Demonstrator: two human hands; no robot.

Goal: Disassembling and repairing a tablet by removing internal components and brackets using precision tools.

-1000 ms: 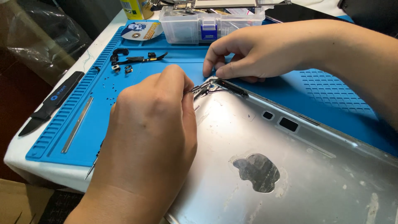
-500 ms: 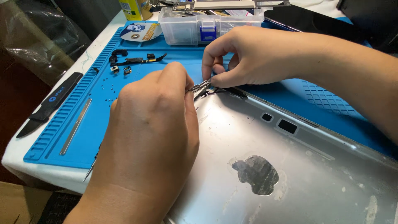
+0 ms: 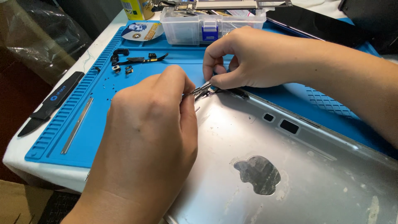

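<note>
The left hand point(image 3: 145, 141) pinches tweezers point(image 3: 198, 90), their long axis pointing up-right toward the right hand point(image 3: 248, 58), whose fingertips point(image 3: 215, 82) pinch a small part at the shell's point(image 3: 265, 166) corner.

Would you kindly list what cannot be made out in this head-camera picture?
- Tool tip at the silver shell corner: hidden by the right hand fingers.
- Tool handle: covered by the left hand.
- Tiny screws on the blue mat: too small.
- Clear plastic box: cut off by the top edge.

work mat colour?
Bright blue, with ridged grooves along its left edge: the mat under the silver tablet shell. Only the head view shows it.
</note>
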